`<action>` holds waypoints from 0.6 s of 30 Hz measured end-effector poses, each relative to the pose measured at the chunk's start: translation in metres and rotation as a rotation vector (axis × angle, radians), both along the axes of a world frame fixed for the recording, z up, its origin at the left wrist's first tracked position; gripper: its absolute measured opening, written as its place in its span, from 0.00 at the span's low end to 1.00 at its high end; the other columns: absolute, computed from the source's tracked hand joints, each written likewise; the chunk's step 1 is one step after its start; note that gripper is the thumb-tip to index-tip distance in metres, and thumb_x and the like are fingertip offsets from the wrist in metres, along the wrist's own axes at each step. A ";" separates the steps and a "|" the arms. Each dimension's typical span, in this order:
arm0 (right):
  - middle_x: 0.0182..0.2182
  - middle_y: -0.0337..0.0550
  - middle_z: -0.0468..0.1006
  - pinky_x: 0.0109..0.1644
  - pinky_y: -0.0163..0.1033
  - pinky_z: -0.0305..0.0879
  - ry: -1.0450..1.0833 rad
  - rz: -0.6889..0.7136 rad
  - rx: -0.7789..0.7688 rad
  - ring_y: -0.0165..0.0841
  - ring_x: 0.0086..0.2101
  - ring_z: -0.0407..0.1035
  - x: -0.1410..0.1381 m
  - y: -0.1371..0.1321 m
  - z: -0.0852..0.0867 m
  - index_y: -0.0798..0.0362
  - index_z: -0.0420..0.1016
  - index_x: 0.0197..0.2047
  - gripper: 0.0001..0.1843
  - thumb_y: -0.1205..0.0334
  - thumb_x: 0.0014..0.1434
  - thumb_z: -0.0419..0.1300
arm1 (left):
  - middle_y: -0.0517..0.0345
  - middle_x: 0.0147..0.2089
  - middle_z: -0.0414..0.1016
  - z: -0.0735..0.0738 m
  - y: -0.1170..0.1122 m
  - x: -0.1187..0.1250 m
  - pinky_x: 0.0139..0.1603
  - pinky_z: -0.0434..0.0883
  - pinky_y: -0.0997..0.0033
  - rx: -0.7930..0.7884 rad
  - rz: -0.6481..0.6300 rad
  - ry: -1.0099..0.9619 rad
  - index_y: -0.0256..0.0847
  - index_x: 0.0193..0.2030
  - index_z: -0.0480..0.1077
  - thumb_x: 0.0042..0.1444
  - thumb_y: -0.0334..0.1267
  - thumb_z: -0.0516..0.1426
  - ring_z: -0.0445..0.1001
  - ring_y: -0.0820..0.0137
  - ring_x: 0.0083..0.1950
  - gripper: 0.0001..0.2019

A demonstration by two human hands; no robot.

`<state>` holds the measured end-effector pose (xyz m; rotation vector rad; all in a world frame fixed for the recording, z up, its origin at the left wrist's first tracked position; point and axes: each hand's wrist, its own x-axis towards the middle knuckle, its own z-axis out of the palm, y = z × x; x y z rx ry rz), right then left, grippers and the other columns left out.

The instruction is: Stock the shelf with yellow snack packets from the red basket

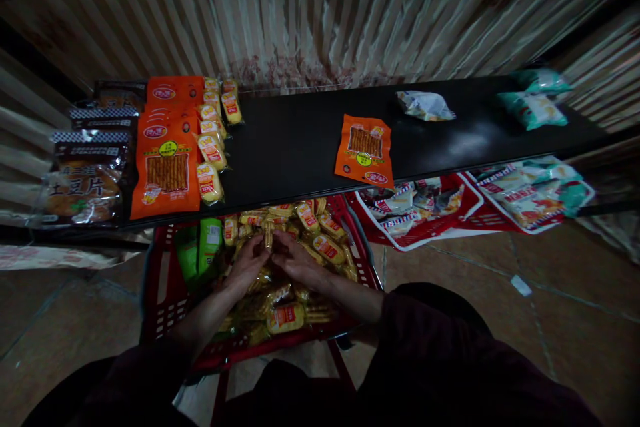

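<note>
Your left hand (247, 261) and right hand (299, 261): fingers closed on a snack pack (269, 235), over the red basket (165, 277). Basket contents: yellow packs (286, 318), green bags (209, 241) at left.

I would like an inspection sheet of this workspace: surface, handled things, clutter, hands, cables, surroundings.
Surface: black shelf; dark packs, orange packs, yellow packs at left; single orange pack mid-shelf; white pack, teal packs farther right.
Handled things: held pack over the red basket, which contains similar packs.
Clutter: small pale scrap on the floor.
Hands: left hand and right hand, fingers on the held pack.
Cables: nothing seen.
Surroundings: pleated curtain behind the shelf; two more red baskets at right; dim light.
</note>
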<state>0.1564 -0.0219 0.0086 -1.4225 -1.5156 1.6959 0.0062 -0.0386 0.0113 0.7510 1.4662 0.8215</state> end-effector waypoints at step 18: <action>0.43 0.44 0.76 0.53 0.45 0.66 0.228 -0.294 -0.025 0.35 0.44 0.71 0.004 0.020 0.025 0.49 0.70 0.45 0.17 0.54 0.52 0.61 | 0.53 0.38 0.76 0.040 -0.004 0.000 0.42 0.74 0.66 -0.221 0.293 -0.445 0.36 0.35 0.70 0.43 0.28 0.63 0.75 0.70 0.38 0.10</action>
